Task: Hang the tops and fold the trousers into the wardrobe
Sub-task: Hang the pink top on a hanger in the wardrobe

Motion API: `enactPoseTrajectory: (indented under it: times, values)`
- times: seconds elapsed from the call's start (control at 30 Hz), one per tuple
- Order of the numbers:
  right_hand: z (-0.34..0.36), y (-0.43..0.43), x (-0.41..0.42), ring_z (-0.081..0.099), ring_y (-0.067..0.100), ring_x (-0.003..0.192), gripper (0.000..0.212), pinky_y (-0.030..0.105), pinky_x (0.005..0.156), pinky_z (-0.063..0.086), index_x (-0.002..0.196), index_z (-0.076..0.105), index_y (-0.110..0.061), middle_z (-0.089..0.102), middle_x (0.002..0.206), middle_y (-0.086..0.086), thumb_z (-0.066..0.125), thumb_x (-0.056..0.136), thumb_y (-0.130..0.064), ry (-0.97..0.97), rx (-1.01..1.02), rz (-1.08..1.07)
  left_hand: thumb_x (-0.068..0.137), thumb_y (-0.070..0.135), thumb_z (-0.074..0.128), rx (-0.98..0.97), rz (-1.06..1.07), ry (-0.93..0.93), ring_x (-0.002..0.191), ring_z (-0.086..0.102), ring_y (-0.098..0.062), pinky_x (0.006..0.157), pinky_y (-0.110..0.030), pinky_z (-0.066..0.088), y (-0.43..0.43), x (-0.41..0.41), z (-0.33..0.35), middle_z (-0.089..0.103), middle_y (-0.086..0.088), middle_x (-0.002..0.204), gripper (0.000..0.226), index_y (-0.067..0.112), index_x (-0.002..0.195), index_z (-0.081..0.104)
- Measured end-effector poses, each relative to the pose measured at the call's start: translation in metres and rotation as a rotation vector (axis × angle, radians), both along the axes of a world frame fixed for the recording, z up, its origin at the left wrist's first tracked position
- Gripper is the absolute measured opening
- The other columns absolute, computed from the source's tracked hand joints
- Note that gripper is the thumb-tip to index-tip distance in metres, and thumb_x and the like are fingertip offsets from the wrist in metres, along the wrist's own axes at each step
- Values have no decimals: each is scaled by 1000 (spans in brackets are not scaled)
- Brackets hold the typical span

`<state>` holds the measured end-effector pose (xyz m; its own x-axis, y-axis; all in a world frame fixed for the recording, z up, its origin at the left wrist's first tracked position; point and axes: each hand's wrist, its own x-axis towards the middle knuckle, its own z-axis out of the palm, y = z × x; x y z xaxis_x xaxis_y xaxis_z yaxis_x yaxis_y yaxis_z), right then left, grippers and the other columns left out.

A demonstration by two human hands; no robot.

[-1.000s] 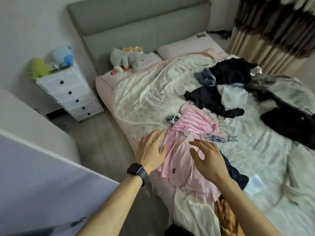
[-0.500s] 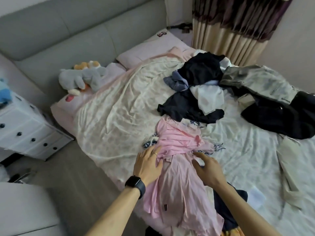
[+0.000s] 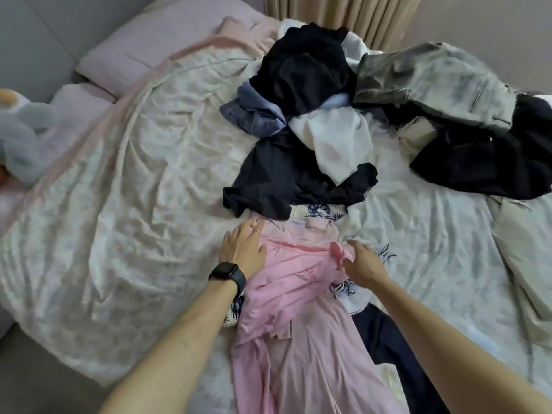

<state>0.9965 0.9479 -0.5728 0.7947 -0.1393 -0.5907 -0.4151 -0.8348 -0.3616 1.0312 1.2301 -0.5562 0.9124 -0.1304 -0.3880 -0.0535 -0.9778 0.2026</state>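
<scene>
A pink top (image 3: 298, 324) lies spread on the bed (image 3: 134, 219), running toward me. My left hand (image 3: 243, 249), with a black watch on its wrist, rests flat on the top's upper left edge. My right hand (image 3: 363, 261) is at its upper right, and its fingers curl into a raised fold of the pink fabric. Beyond the top sits a heap with a navy garment (image 3: 280, 180), a white one (image 3: 337, 141), a black one (image 3: 304, 61) and a blue-grey one (image 3: 254, 115). Grey-green trousers (image 3: 433, 82) and another black garment (image 3: 484, 162) lie at the right.
A dark navy garment (image 3: 385, 339) pokes out from under the pink top's right side. A beige garment (image 3: 525, 264) lies at the bed's right edge. A grey plush toy (image 3: 18, 138) and pillows (image 3: 167, 34) are at the head of the bed. A curtain (image 3: 343, 10) hangs behind.
My view has swung right and closer to the bed; the drawers left the frame. Both hands slid up the pink top to its upper end, and my right fingers gathered a fold.
</scene>
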Motion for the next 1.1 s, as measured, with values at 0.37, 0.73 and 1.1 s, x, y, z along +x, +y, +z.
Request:
enactPoseTrajectory:
  times: [0.37, 0.73, 1.1]
  values:
    - [-25, -2, 2, 67, 32, 97, 24, 40, 78, 54, 114, 71, -16, 73, 108, 11, 56, 97, -21, -107, -8, -48, 95, 33, 58, 21, 14, 41, 113, 57, -23, 84, -34, 46, 33, 26, -15, 54, 5, 129, 17, 24, 107, 65]
    - [167, -40, -59, 64, 25, 75, 14, 33, 65, 43, 103, 75, -15, 71, 84, 6, 66, 97, -25, -622, 215, -146, 89, 50, 67, -266, 299, -76, 76, 62, -10, 67, -31, 52, 45, -82, 149, 66, 15, 79, 21, 33, 77, 64]
    - [369, -54, -133, 60, 13, 82, 6, 37, 77, 51, 94, 71, -25, 66, 92, -4, 67, 96, -22, -1128, 578, -74, 95, 58, 53, -119, 339, -622, 81, 63, -23, 61, -31, 44, -4, -210, 376, 67, 9, 85, 27, 33, 91, 63]
